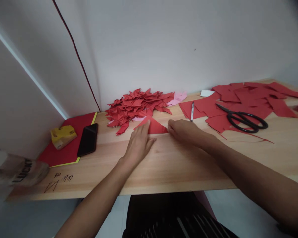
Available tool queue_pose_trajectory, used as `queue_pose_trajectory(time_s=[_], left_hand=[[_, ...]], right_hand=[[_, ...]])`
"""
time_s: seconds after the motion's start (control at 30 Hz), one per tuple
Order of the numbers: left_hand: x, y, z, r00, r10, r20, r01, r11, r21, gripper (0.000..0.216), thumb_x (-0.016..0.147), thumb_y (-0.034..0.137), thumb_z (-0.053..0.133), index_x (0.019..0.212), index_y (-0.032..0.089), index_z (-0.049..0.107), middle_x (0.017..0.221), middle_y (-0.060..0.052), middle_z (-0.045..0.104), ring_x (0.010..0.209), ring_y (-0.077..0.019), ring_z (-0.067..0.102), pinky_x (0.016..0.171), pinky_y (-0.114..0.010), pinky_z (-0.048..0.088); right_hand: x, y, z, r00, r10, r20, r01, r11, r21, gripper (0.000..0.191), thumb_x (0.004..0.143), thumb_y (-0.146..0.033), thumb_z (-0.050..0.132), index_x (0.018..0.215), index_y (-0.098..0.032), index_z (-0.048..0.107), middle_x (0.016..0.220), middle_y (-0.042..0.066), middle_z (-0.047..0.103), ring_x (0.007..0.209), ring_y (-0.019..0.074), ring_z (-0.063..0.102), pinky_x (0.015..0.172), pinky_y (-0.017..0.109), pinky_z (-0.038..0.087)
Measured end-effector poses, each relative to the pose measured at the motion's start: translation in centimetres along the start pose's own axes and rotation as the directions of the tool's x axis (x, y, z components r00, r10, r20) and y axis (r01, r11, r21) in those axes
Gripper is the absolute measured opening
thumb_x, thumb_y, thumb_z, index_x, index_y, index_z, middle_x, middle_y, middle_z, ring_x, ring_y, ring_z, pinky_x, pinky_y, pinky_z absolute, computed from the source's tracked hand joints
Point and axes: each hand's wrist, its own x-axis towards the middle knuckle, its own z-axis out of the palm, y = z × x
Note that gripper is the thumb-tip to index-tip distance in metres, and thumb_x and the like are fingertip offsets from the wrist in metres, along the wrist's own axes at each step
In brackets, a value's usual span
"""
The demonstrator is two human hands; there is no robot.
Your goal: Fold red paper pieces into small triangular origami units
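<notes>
A red sheet of paper (155, 126), folded into a triangle, lies on the wooden table between my hands. My left hand (139, 137) rests on the paper's left part, palm down, fingers stretched out and thumb apart. At the right corner of the triangle, my right hand (182, 130) is closed, its fingertips pinching that corner. Just behind the paper is a heap of folded red paper pieces (139, 104), with a few pink ones (178, 98) at its right end. The underside of the triangle is hidden.
Black-handled scissors (245, 120) lie on loose red paper pieces (250, 96) at the right. A marker pen (192, 111) lies nearer the middle. At left are a phone (88, 139), a yellow packet (64, 136) and a clear container (27, 170). A wall stands behind the table (149, 172).
</notes>
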Motion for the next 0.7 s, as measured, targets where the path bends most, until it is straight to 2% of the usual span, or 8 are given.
queue_pose_trajectory(time_s=[0.07, 0.13, 0.23, 0.33, 0.43, 0.5, 0.6, 0.7], left_hand=[[0.3, -0.5, -0.2, 0.996, -0.031, -0.086, 0.024, 0.996, -0.081, 0.073, 0.086, 0.028, 0.064, 0.15, 0.015, 0.031, 0.136, -0.017, 0.054, 0.125, -0.0277, 0.05, 0.105, -0.044, 0.04], [0.6, -0.6, -0.4, 0.989, -0.088, -0.121, 0.071, 0.987, -0.145, 0.078, 0.082, 0.026, 0.069, 0.15, 0.019, 0.032, 0.12, -0.012, 0.061, 0.11, -0.0249, 0.055, 0.098, -0.041, 0.044], [0.7, -0.3, -0.6, 0.982, -0.174, -0.072, 0.153, 0.96, -0.235, 0.08, 0.078, 0.023, 0.072, 0.149, 0.023, 0.035, 0.097, -0.004, 0.063, 0.092, -0.0193, 0.057, 0.089, -0.034, 0.046], [0.6, 0.3, -0.7, 0.982, -0.19, -0.021, 0.176, 0.939, -0.296, 0.073, 0.081, 0.02, 0.068, 0.148, 0.024, 0.039, 0.089, -0.001, 0.062, 0.084, -0.0163, 0.056, 0.084, -0.03, 0.046], [0.5, 0.6, -0.7, 0.988, -0.149, -0.031, 0.131, 0.937, -0.325, 0.058, 0.086, 0.017, 0.058, 0.143, 0.024, 0.047, 0.096, -0.003, 0.066, 0.085, -0.0161, 0.059, 0.084, -0.03, 0.047], [0.5, 0.8, -0.6, 0.991, -0.121, -0.048, 0.098, 0.935, -0.34, 0.052, 0.087, 0.016, 0.054, 0.139, 0.023, 0.052, 0.115, -0.005, 0.067, 0.095, -0.0177, 0.061, 0.09, -0.032, 0.047], [0.5, 0.9, -0.6, 0.994, -0.093, -0.061, 0.066, 0.933, -0.354, 0.053, 0.087, 0.014, 0.052, 0.139, 0.023, 0.052, 0.138, -0.006, 0.058, 0.116, -0.0199, 0.058, 0.102, -0.034, 0.044], [0.5, 1.1, -0.5, 0.997, -0.043, -0.069, 0.017, 0.943, -0.333, 0.057, 0.087, 0.01, 0.05, 0.142, 0.024, 0.05, 0.139, -0.006, 0.058, 0.125, -0.0208, 0.053, 0.108, -0.036, 0.04]], right_hand=[[-0.1, 0.3, 0.0, 1.0, -0.012, 0.009, 0.012, 1.0, 0.01, 0.034, 0.099, -0.03, 0.031, 0.102, -0.013, 0.061, 0.094, 0.017, 0.071, 0.085, 0.0272, 0.068, 0.061, 0.029, 0.037], [-0.2, 0.6, 0.0, 1.0, -0.017, 0.023, 0.017, 1.0, 0.017, 0.032, 0.098, -0.028, 0.033, 0.099, -0.014, 0.062, 0.094, 0.016, 0.071, 0.084, 0.0261, 0.067, 0.061, 0.029, 0.035], [-0.3, 1.0, 0.1, 0.999, -0.024, 0.038, 0.024, 1.0, 0.014, 0.03, 0.096, -0.027, 0.035, 0.096, -0.015, 0.062, 0.091, 0.014, 0.071, 0.079, 0.025, 0.066, 0.058, 0.028, 0.032], [-0.4, 1.1, 0.0, 0.998, -0.041, 0.04, 0.041, 0.999, 0.003, 0.029, 0.096, -0.025, 0.035, 0.095, -0.015, 0.062, 0.089, 0.013, 0.071, 0.077, 0.0245, 0.066, 0.056, 0.029, 0.03], [-0.4, 1.0, 0.0, 0.998, -0.033, 0.045, 0.033, 0.999, 0.0, 0.03, 0.096, -0.026, 0.034, 0.096, -0.015, 0.062, 0.089, 0.014, 0.071, 0.078, 0.0252, 0.066, 0.057, 0.029, 0.031], [-0.3, 1.0, 0.1, 0.999, -0.026, 0.038, 0.027, 1.0, -0.006, 0.03, 0.097, -0.027, 0.034, 0.099, -0.015, 0.061, 0.091, 0.015, 0.071, 0.08, 0.0268, 0.067, 0.058, 0.029, 0.033], [-0.3, 0.8, 0.3, 0.999, -0.014, 0.035, 0.014, 1.0, -0.011, 0.031, 0.097, -0.026, 0.033, 0.103, -0.014, 0.061, 0.094, 0.017, 0.071, 0.083, 0.029, 0.067, 0.061, 0.031, 0.037], [-0.4, 0.7, 0.3, 0.999, -0.009, 0.045, 0.01, 1.0, -0.022, 0.031, 0.098, -0.026, 0.033, 0.104, -0.014, 0.06, 0.094, 0.017, 0.071, 0.084, 0.0298, 0.067, 0.063, 0.032, 0.039]])
